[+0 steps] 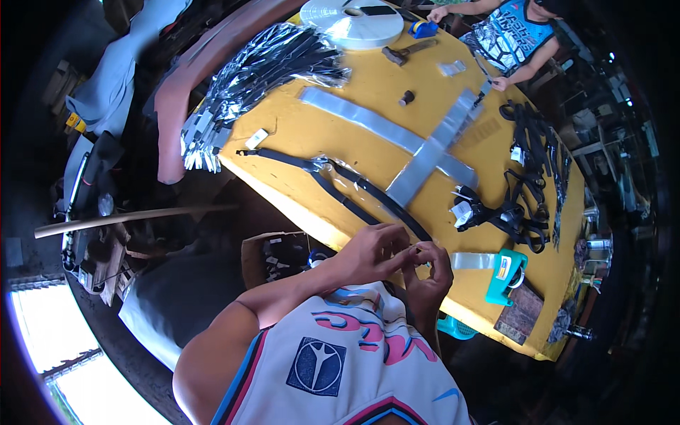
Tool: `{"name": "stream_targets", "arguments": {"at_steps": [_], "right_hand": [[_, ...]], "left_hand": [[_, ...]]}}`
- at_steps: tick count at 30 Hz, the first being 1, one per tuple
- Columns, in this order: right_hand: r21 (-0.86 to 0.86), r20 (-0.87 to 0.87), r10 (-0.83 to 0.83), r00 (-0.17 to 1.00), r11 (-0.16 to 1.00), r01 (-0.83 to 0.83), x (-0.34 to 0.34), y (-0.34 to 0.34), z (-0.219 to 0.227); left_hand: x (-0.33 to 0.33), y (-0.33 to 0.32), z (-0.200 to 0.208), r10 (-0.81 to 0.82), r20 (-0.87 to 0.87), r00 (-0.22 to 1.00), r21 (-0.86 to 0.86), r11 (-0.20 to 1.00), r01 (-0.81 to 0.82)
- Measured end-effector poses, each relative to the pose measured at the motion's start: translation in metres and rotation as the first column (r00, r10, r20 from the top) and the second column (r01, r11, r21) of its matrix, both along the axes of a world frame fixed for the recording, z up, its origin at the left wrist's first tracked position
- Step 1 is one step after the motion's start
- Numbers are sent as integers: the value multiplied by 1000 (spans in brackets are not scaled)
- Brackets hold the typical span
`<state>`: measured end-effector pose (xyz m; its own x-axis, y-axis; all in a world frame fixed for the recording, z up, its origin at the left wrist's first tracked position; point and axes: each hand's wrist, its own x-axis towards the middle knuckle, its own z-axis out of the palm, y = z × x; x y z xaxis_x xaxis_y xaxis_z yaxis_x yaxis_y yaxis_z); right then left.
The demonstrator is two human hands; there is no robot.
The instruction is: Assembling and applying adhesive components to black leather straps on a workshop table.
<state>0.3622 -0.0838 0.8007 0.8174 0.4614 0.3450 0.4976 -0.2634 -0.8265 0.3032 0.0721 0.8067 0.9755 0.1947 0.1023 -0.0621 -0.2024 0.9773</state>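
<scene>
Over the near edge of the table, my left hand and my right hand meet with curled fingers. A Y-shaped black strap lies on the yellow tabletop, with a joining piece where it splits. Its two legs run toward me and reach my hands, where both sets of fingers appear closed on the ends. The exact grip is hidden by the fingers. Beyond the strap, two long clear plastic sleeves lie crossed.
Plastic-wrapped straps heap at the far left, by a large white roll and a hammer. Loose black straps and a teal tape dispenser lie right. Across the table, a co-worker's hand is near a sleeve's end.
</scene>
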Motion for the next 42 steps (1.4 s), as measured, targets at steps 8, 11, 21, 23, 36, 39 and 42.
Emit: {"name": "stream_targets", "arguments": {"at_steps": [8,11,21,23,36,39,42], "right_hand": [[100,-225,0,974,995,23,-12,-1,4],[113,-176,23,984,994,-3,-13,-13,1],[232,-372,16,928,970,76,-20,-91,4],[278,-445,-21,895,947,161,-21,-109,1],[495,-556,87,827,834,245,-38,-185,6],[453,-432,22,902,870,195,-30,-202,2],[254,-342,38,939,966,54,-31,-214,26]], "left_hand": [[-4,11,2,-161,-20,987,-46,986,160],[-5,0,3,-185,-49,981,-51,982,183],[3,-70,-1,-229,28,973,-25,973,230],[1,-88,-3,-196,89,977,73,979,190],[-21,-161,9,-212,-81,974,56,975,217],[-19,-166,16,-241,-71,968,39,969,244],[-21,-174,23,-280,-66,958,158,945,287]]}}
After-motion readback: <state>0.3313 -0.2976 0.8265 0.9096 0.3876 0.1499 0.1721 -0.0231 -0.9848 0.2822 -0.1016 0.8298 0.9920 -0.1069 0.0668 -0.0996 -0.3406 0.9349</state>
